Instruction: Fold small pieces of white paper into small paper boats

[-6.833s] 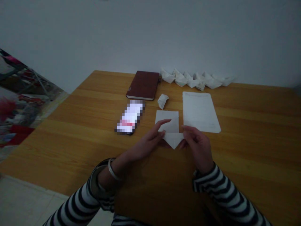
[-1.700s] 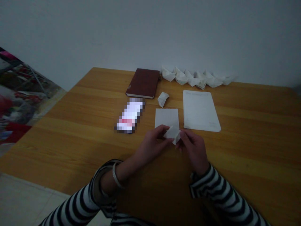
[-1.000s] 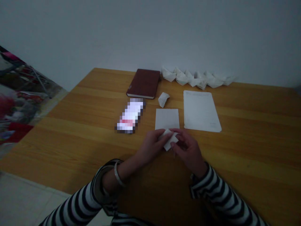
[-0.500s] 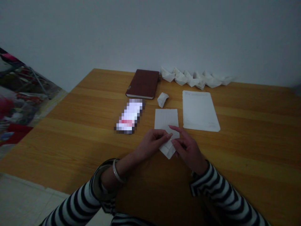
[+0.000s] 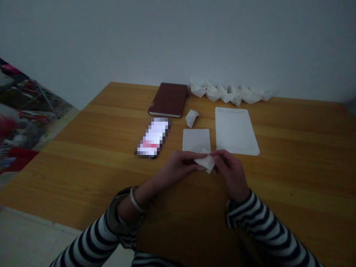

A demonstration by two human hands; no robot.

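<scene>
A small folded white paper (image 5: 206, 162) is pinched between both my hands just above the wooden table (image 5: 83, 148). My left hand (image 5: 178, 168) grips its left side with thumb and fingers closed. My right hand (image 5: 232, 171) holds its right side, fingers curled around it. Just beyond the hands lies a small white square sheet (image 5: 196, 139) flat on the table. Both my sleeves are black-and-white striped, and a bangle circles my left wrist.
A phone (image 5: 153, 137) with a lit screen lies left of the square sheet. A dark red notebook (image 5: 168, 99), a single folded paper shape (image 5: 191, 117), a lined sheet (image 5: 235, 130) and a row of several folded paper shapes (image 5: 232, 93) sit farther back by the wall.
The folded paper was a flat triangle, then was folded smaller and turned over between my hands. In the last half second both hands lifted it slightly and moved it to the right.
</scene>
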